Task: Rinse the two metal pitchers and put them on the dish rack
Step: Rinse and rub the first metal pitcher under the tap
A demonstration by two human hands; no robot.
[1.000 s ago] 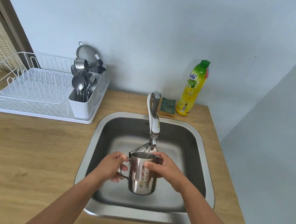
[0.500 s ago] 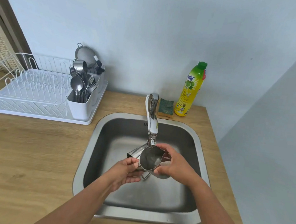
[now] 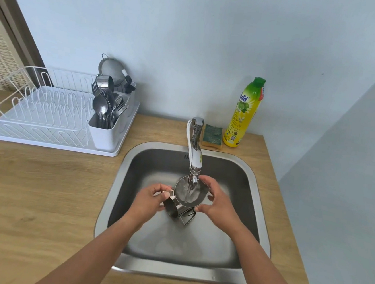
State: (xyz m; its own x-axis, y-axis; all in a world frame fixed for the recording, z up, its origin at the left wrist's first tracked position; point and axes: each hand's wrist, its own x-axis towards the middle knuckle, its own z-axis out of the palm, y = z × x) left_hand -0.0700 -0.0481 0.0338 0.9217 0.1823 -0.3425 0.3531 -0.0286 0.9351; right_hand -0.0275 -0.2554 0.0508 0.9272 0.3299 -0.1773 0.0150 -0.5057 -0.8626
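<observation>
Both my hands hold one metal pitcher (image 3: 189,194) under the faucet (image 3: 195,147), over the sink (image 3: 117,180). It is tipped so a round face points up at me, and a thin stream of water runs onto it. My left hand (image 3: 150,199) grips its left side and my right hand (image 3: 216,202) its right rim. Just below it a second metal pitcher (image 3: 172,210) shows with its handle; my hands and the first pitcher partly hide it. The white dish rack (image 3: 49,146) stands on the counter to the left.
A white cutlery holder (image 3: 106,133) full of spoons and forks sits at the rack's right end, with a small metal cup (image 3: 105,81) and a strainer (image 3: 111,66) behind it. A green sponge (image 3: 212,134) and a yellow soap bottle (image 3: 242,115) stand behind the sink. Walls close in at the back and right.
The pitcher stood upright under the tap a second ago. I have tipped it over so its round face now points toward me, with water still running on it.
</observation>
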